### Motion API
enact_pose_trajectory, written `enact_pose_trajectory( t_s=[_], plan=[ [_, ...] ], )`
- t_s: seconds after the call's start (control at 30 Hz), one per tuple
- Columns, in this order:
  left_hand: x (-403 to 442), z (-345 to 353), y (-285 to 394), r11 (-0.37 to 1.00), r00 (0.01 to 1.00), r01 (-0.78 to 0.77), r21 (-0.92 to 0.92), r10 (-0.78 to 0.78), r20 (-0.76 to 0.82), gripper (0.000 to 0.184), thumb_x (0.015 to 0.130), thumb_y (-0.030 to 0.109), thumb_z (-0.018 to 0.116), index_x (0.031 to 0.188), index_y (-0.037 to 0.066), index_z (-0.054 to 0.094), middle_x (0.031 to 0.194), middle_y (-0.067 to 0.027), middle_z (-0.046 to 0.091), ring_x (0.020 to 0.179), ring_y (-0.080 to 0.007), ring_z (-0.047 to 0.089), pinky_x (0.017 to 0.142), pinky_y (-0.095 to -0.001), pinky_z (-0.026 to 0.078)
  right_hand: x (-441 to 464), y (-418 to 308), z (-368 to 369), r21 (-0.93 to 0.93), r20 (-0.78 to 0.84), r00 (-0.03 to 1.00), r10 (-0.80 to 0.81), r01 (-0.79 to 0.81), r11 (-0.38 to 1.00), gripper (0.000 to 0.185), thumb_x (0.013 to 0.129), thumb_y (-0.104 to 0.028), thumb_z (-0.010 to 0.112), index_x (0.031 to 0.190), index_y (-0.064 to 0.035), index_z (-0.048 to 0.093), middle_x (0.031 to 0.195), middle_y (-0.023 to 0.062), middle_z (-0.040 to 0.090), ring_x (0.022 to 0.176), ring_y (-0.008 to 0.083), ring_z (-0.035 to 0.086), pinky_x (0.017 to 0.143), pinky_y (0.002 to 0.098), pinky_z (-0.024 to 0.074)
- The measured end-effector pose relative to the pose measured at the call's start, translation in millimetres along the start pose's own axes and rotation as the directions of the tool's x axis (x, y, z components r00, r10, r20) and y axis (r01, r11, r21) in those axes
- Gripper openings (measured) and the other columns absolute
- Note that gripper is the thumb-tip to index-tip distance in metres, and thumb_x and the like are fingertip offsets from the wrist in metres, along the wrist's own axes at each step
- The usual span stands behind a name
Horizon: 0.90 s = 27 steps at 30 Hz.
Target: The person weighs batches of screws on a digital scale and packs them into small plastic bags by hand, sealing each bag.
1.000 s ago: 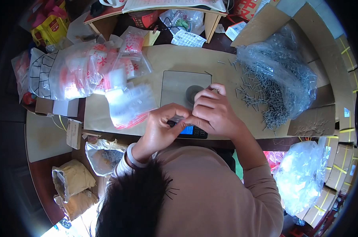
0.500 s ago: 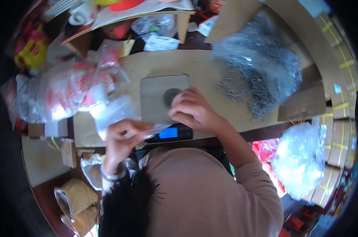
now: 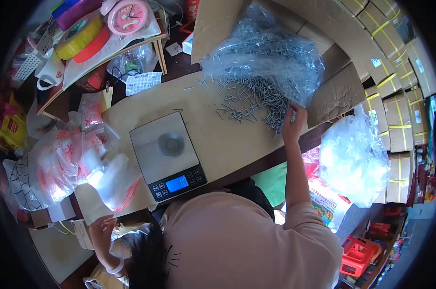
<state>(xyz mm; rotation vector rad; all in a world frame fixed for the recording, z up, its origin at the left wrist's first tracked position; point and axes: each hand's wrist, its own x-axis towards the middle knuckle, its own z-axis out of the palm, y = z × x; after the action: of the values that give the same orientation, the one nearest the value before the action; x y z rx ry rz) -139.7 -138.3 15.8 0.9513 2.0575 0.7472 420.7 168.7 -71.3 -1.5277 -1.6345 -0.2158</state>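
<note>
Beside a heap of grey screws or nails, my right hand has its fingers curled at the heap's right edge, with small grey pieces showing between them. My left hand is low at the table's left front edge, fingers loosely apart and nothing visible in them. Just above it lies a stack of clear plastic bags with red edges. Between the hands sits a digital scale with a lit blue display and a small round grey dish on its plate.
A clear plastic sack of the same metal pieces spills from an open cardboard box. Packed red-and-white bags lie at left. A small shelf holds tape rolls and a pink alarm clock. Strapped cartons stand at right.
The view has turned and shifted. My right hand has moved from the scale to the metal heap. My left hand has drawn away from the scale and no longer shows the clear plastic it held.
</note>
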Motion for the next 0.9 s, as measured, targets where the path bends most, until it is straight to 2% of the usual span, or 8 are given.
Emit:
enact_pose_trajectory(
  t_s=[0.07, 0.17, 0.27, 0.37, 0.47, 0.57, 0.67, 0.9],
  plan=[
    [8, 13, 9, 0.998, 0.999, -0.038, -0.051, 0.037, -0.024, 0.019, 0.083, 0.003, 0.064, 0.099, -0.008, 0.065, 0.081, -0.0132, 0.068, 0.072, -0.0157, 0.067, 0.068, -0.0255, 0.052, -12, 18, -3, -0.021, -0.141, 0.980, 0.141, -0.145, 0.989, 0.032, 0.086, -0.013, 0.057, 0.114, 0.0010, 0.053, 0.101, 0.0203, 0.057, 0.099, 0.0352, 0.054, 0.091, 0.0457, 0.0386],
    [22, 28, 15, 0.993, 0.996, -0.094, -0.067, 0.094, -0.010, 0.019, 0.084, 0.004, 0.064, 0.099, -0.007, 0.065, 0.084, -0.0133, 0.068, 0.075, -0.0164, 0.067, 0.069, -0.0256, 0.052, -23, 58, 9, -0.069, -0.177, 0.947, 0.269, -0.284, 0.956, 0.039, 0.092, -0.025, 0.051, 0.118, 0.0033, 0.051, 0.111, 0.0253, 0.055, 0.107, 0.0371, 0.053, 0.094, 0.0448, 0.0376],
    [29, 40, 22, 0.983, 0.983, -0.181, -0.042, 0.181, -0.014, 0.018, 0.085, 0.005, 0.065, 0.099, -0.007, 0.065, 0.083, -0.0132, 0.068, 0.076, -0.0170, 0.067, 0.070, -0.0262, 0.051, -16, 76, 29, 0.037, -0.059, 0.895, 0.441, -0.440, 0.897, 0.053, 0.096, -0.039, 0.042, 0.126, 0.0040, 0.046, 0.124, 0.0284, 0.051, 0.116, 0.0394, 0.050, 0.097, 0.0439, 0.0367],
    [29, 45, 25, 0.974, 0.977, -0.213, -0.075, 0.212, -0.021, 0.018, 0.086, 0.005, 0.064, 0.099, -0.007, 0.066, 0.082, -0.0130, 0.068, 0.076, -0.0170, 0.067, 0.070, -0.0262, 0.051, -4, 70, 37, 0.101, 0.006, 0.795, 0.607, -0.604, 0.791, 0.061, 0.096, -0.046, 0.037, 0.131, 0.0040, 0.041, 0.130, 0.0287, 0.048, 0.119, 0.0397, 0.049, 0.097, 0.0440, 0.0371],
    [30, 47, 24, 0.975, 0.979, -0.204, -0.090, 0.203, -0.017, 0.018, 0.086, 0.006, 0.064, 0.099, -0.007, 0.066, 0.083, -0.0127, 0.068, 0.077, -0.0169, 0.067, 0.071, -0.0262, 0.051, -1, 56, 42, 0.195, -0.092, 0.756, 0.648, -0.624, 0.757, 0.057, 0.095, -0.043, 0.044, 0.124, 0.0054, 0.046, 0.117, 0.0247, 0.055, 0.109, 0.0341, 0.053, 0.095, 0.0402, 0.0381],
    [34, 50, 25, 0.979, 0.981, -0.193, -0.072, 0.193, 0.000, 0.017, 0.087, 0.005, 0.063, 0.099, -0.006, 0.066, 0.083, -0.0124, 0.068, 0.078, -0.0167, 0.067, 0.072, -0.0262, 0.051, -6, 44, 40, 0.278, -0.107, 0.749, 0.653, -0.608, 0.744, 0.051, 0.094, -0.041, 0.048, 0.121, 0.0023, 0.047, 0.119, 0.0229, 0.057, 0.110, 0.0348, 0.056, 0.093, 0.0397, 0.0412],
    [38, 54, 29, 0.964, 0.968, -0.249, -0.093, 0.252, 0.019, 0.017, 0.088, 0.005, 0.062, 0.099, -0.006, 0.065, 0.083, -0.0121, 0.069, 0.079, -0.0164, 0.067, 0.072, -0.0263, 0.051, -6, 30, 32, 0.216, -0.080, 0.722, 0.687, -0.660, 0.719, 0.049, 0.091, -0.041, 0.054, 0.113, 0.0020, 0.050, 0.116, 0.0217, 0.058, 0.109, 0.0328, 0.057, 0.091, 0.0377, 0.0418],
    [39, 61, 35, 0.955, 0.959, -0.274, -0.110, 0.280, 0.035, 0.016, 0.088, 0.005, 0.062, 0.098, -0.006, 0.066, 0.084, -0.0117, 0.069, 0.079, -0.0160, 0.067, 0.073, -0.0264, 0.052, -2, 35, 43, 0.157, -0.090, 0.763, 0.640, -0.623, 0.766, 0.060, 0.087, -0.047, 0.058, 0.119, 0.0029, 0.051, 0.118, 0.0221, 0.057, 0.111, 0.0339, 0.054, 0.095, 0.0393, 0.0395]
  ],
)
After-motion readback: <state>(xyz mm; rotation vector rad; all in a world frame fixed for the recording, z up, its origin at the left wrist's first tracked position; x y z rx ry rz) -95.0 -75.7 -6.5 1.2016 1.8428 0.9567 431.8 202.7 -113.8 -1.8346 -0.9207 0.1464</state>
